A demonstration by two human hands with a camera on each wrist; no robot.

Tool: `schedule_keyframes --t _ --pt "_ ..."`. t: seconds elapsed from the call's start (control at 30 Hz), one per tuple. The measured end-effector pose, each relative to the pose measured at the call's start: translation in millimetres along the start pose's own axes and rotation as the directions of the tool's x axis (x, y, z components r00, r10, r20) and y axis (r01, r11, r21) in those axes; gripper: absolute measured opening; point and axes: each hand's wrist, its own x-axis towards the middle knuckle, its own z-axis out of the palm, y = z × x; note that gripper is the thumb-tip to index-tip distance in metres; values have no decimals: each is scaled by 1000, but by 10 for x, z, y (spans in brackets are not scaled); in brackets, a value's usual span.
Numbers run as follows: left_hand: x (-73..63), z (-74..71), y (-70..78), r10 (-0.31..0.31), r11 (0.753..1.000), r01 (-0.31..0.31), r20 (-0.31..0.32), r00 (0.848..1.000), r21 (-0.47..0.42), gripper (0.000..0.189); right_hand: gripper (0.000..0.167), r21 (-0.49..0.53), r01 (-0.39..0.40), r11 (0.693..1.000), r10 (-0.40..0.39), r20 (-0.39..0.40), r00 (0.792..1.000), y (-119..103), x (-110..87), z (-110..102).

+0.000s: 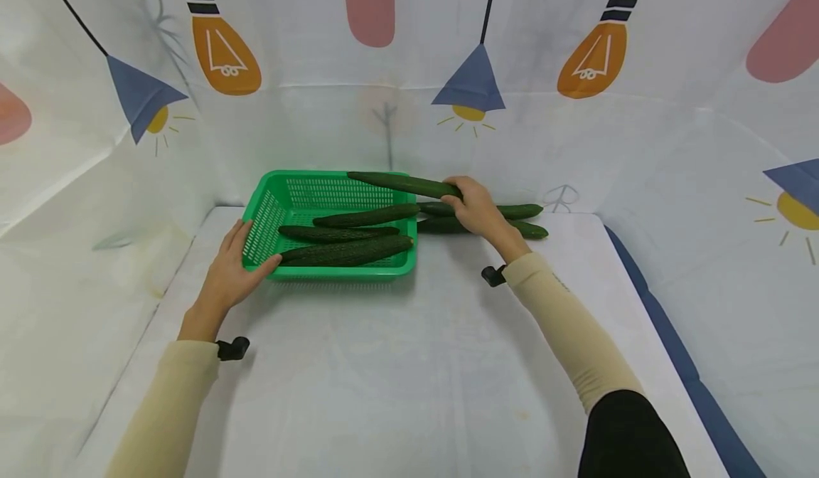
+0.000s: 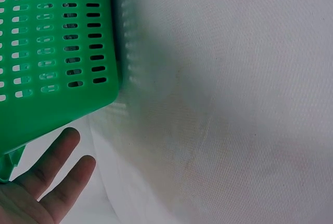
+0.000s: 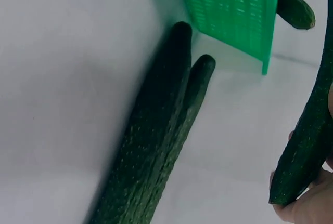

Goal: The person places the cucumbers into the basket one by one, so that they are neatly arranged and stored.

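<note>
In the head view, my right hand (image 1: 476, 211) grips one end of a long dark green cucumber (image 1: 399, 183), whose other end reaches over the back of the green plastic basket (image 1: 339, 273). The right wrist view shows this cucumber (image 3: 307, 135) with fingers around its lower end. Inside the basket lie three cucumbers (image 1: 348, 252). My left hand (image 1: 230, 272) rests at the basket's front left corner, thumb along the front rim. Two of its fingers (image 2: 70, 185) show straight and spread beside the basket wall (image 2: 57, 99) in the left wrist view.
Two more cucumbers (image 1: 527, 230) lie side by side on the white table (image 1: 397, 364), right of the basket and beneath my right hand. A white sheet (image 1: 307, 122) printed with lamps and bulbs rises behind the table and along both sides.
</note>
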Motion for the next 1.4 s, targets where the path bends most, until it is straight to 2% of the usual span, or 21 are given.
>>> schedule_keyframes --t 0.27,0.67,1.03,1.4 --pt "-16 10 6 -2 1000 2 5 1000 -5 97 47 -3 30 1000 -30 38 999 -109 16 80" --pt "-12 -12 23 -8 1000 8 12 1000 -1 97 45 -23 75 997 -73 55 996 -335 73 104" --pt "7 -11 1 0 1000 0 10 1000 1 98 46 -62 79 995 -68 161 985 -680 147 168" --pt "4 3 12 1 1000 -1 -2 1000 5 97 47 -86 131 988 -110 222 969 -915 193 367"
